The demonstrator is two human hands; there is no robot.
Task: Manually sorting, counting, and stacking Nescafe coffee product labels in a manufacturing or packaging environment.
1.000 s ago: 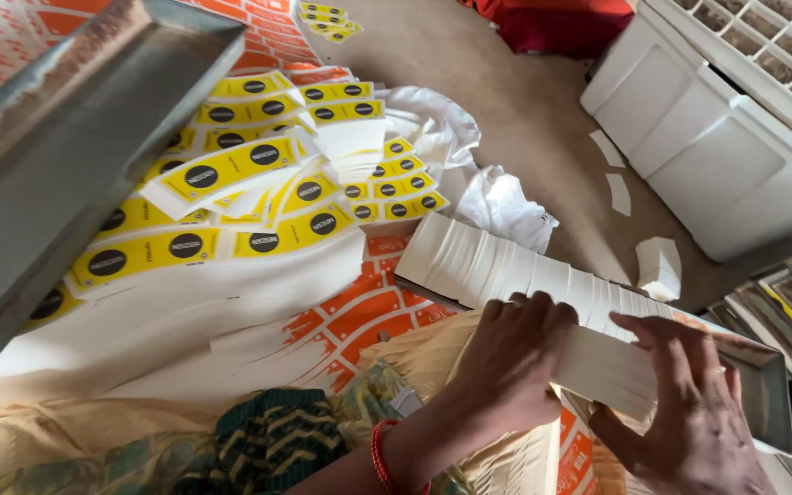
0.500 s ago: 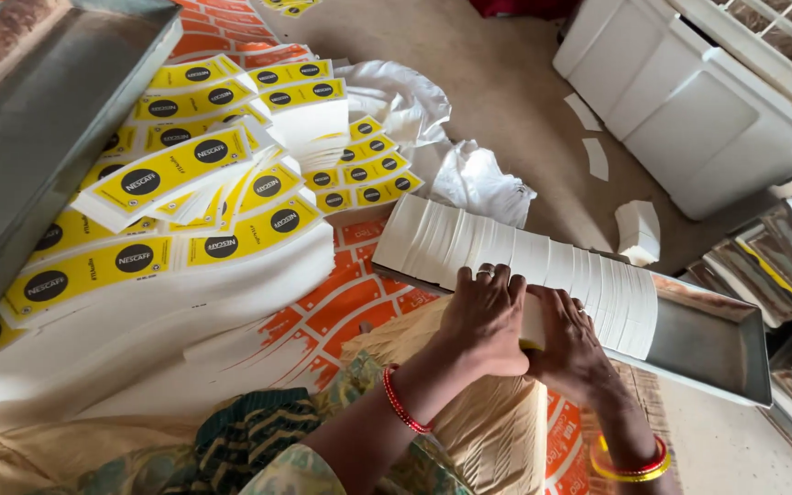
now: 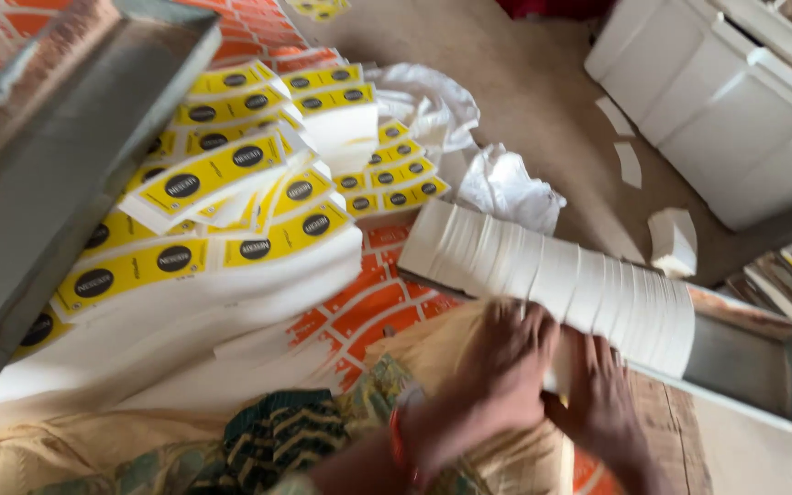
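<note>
The near edge of a long row of white cards is pressed by both hands: the left hand is laid over it with fingers curled, the right hand just beside it with fingers spread against the cards; through the blur, a closed grip cannot be told. The row is stood on edge in a shallow metal tray on the floor. Piles of yellow labels are heaped to the left, crumpled white plastic behind.

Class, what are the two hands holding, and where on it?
Both the left hand and right hand press the near side of the white card row in the metal tray.
</note>
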